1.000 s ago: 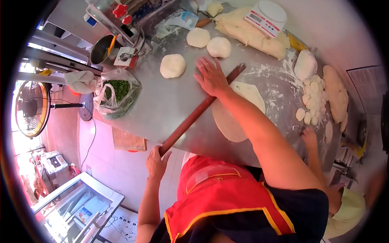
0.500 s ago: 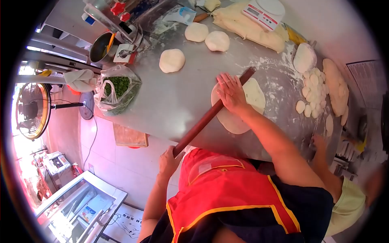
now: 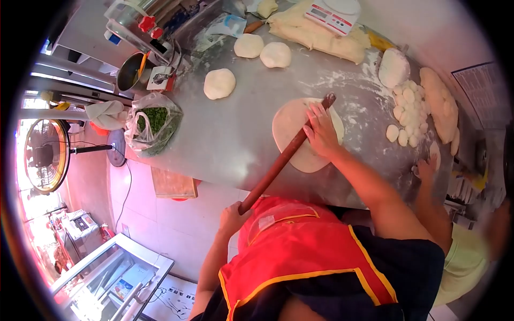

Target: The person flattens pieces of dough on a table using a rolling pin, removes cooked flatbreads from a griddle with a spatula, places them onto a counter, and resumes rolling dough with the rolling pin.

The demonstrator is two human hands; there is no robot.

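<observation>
A long brown rolling pin (image 3: 276,167) lies slantwise across a flat round sheet of dough (image 3: 289,120) on the metal table. My left hand (image 3: 233,218) is closed round the pin's near end, beyond the table edge. Towards the far end, my right hand (image 3: 323,132) rests over the pin with its fingers stretched out across it, above the dough's right part. A folded or overlapping edge of dough shows under that hand. Past the dough sheet sit three dough balls (image 3: 219,84).
A bag of chopped greens (image 3: 155,119) stands at the left edge. At the back, a kitchen scale (image 3: 331,18) sits on a large dough mass (image 3: 316,37). Small dough pieces (image 3: 412,109) lie at the right, where another person's hand (image 3: 426,169) touches the table area.
The rolling pin and both my hands have shifted to the right relative to the dough sheet. The other person's hand has moved further onto the table. The camera view has turned slightly.
</observation>
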